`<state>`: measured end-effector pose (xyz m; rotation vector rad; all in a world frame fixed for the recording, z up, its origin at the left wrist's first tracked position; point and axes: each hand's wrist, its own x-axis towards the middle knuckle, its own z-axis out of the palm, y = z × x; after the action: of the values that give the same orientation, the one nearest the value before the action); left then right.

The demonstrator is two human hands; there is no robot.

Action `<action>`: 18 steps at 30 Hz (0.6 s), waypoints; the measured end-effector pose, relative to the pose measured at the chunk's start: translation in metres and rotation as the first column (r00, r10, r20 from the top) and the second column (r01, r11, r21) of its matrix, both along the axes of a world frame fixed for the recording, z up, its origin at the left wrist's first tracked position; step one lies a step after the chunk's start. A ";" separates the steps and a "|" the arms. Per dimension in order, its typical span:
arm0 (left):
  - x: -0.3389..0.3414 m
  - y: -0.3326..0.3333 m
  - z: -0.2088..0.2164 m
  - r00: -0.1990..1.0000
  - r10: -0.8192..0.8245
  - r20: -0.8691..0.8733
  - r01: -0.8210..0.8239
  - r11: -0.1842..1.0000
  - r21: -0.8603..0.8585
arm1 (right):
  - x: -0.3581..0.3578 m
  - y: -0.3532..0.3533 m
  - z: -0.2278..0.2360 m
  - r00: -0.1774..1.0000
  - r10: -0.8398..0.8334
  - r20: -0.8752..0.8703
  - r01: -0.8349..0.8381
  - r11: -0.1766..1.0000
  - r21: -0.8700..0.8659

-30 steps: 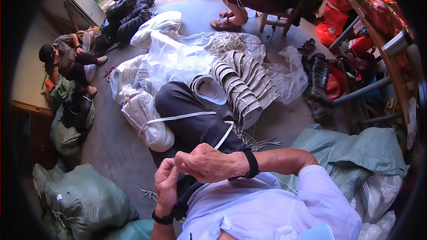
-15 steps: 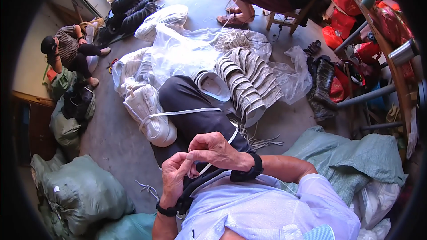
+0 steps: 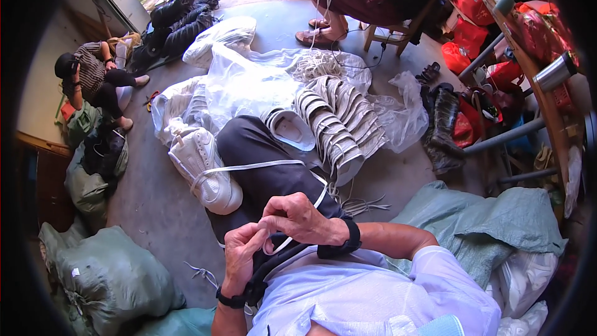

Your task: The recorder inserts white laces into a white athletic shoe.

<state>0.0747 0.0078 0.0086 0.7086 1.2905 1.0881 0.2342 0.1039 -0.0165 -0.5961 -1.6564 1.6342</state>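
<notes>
My left hand (image 3: 241, 252) and my right hand (image 3: 298, 219) meet above my lap, fingertips touching. Both are closed in a pinch on a white shoelace, whose end is hidden between the fingers. The flat white shoelace (image 3: 258, 166) stretches across my dark trouser leg (image 3: 255, 143) and around a white sneaker (image 3: 204, 171), then hangs in a loop below the right hand. That sneaker rests against the left side of my knee, toe toward me. Just beyond the knee lies a single pale shoe upper (image 3: 292, 130), sole opening upward.
Nested rows of pale shoe uppers (image 3: 339, 127) lie ahead on clear plastic sheeting (image 3: 249, 84), with a heap of laces (image 3: 320, 64) behind. Green sacks (image 3: 115, 274) flank me. Seated co-workers (image 3: 90, 81) are farther off; a wooden-edged table (image 3: 547, 112) stands right.
The view has shifted slightly, so the scene sits a little lower and farther left. Both hands keep pinching the shoelace in nearly the same pose.
</notes>
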 end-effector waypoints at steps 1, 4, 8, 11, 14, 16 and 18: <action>0.000 0.000 -0.001 1.000 -0.006 -0.008 0.006 1.000 0.011 | 0.000 0.001 -0.001 1.000 0.013 0.016 -0.013 1.000 0.025; -0.001 -0.002 -0.005 1.000 -0.013 -0.024 0.014 1.000 0.017 | -0.001 0.002 0.000 0.998 0.045 0.036 -0.047 0.998 0.043; -0.002 -0.001 -0.004 0.999 -0.001 -0.046 0.000 1.000 -0.028 | -0.001 0.003 0.004 0.995 0.078 0.070 -0.071 0.993 -0.099; -0.001 0.003 0.000 0.997 0.009 -0.078 -0.007 1.000 0.023 | -0.002 0.004 0.003 0.995 0.083 -0.056 -0.097 0.934 -0.343; 0.003 0.004 0.000 0.992 0.124 -0.026 -0.121 0.989 0.081 | 0.000 0.008 0.009 0.995 0.089 -0.036 -0.096 0.919 -0.382; 0.004 0.002 0.000 0.989 0.145 -0.038 -0.140 0.985 0.098 | 0.004 0.009 0.010 0.992 0.107 -0.068 -0.126 0.896 -0.426; 0.002 0.002 0.000 0.989 0.133 -0.063 -0.123 0.981 0.147 | 0.002 0.006 0.007 0.989 0.100 -0.109 -0.133 0.923 -0.360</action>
<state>0.0769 0.0099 0.0084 0.7862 1.3441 1.2795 0.2363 0.1095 -0.0097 -0.6043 -1.3506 2.0505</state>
